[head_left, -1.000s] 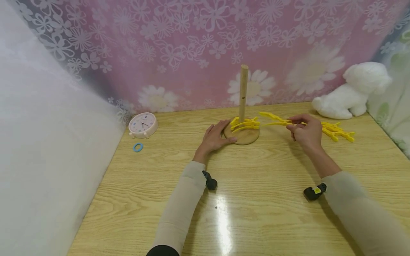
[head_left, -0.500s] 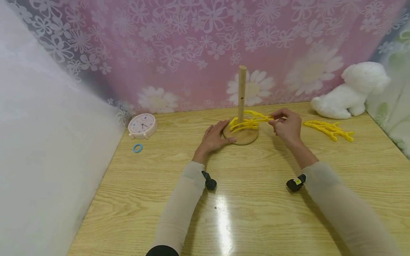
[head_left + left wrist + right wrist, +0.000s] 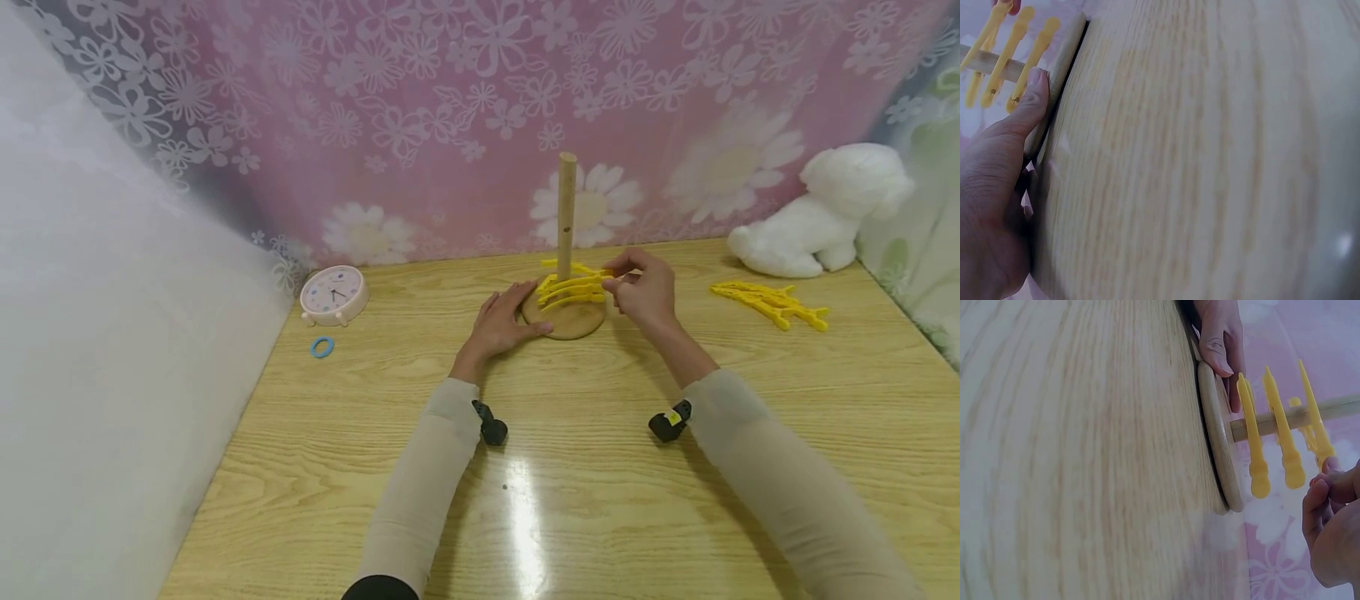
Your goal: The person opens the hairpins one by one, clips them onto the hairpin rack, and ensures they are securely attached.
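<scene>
The right hand (image 3: 645,292) pinches a yellow clip (image 3: 1314,409) straddling the wooden post (image 3: 567,208) above two lower clips (image 3: 1286,440). The left hand (image 3: 501,323), thumb spread from its fingers, touches the round base (image 3: 573,323). Loose clips (image 3: 772,304) lie farther right.

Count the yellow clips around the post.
3: the lowest clip, nearest the base; the middle clip; and the top clip, pinched by the right hand. None appears hidden there.
</scene>
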The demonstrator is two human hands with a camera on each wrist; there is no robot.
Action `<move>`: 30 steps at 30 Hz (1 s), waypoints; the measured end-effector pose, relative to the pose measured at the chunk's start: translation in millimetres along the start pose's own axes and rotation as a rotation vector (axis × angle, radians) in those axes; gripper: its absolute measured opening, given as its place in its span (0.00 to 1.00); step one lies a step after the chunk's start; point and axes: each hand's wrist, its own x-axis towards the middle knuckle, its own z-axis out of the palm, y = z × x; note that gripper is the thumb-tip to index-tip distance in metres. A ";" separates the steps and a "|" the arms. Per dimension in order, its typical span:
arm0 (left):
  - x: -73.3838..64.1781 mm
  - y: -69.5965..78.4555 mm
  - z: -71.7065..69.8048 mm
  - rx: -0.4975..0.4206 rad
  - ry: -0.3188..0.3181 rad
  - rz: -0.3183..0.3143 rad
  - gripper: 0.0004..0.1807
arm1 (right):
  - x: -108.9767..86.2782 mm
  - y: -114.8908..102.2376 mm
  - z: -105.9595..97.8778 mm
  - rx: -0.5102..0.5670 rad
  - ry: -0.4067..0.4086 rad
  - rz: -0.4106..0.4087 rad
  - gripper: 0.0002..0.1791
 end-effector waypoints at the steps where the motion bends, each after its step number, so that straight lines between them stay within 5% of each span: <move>1: -0.1 0.2 -0.2 0.000 -0.001 -0.002 0.51 | 0.0 -0.6 0.6 0.005 -0.009 0.002 0.08; 14: -0.7 1.0 0.1 -0.006 0.004 0.004 0.50 | 2.1 1.7 2.3 0.044 -0.109 -0.018 0.11; 30: -1.1 1.5 -0.1 0.016 -0.011 -0.031 0.50 | 2.0 -1.4 1.6 0.055 -0.122 0.001 0.14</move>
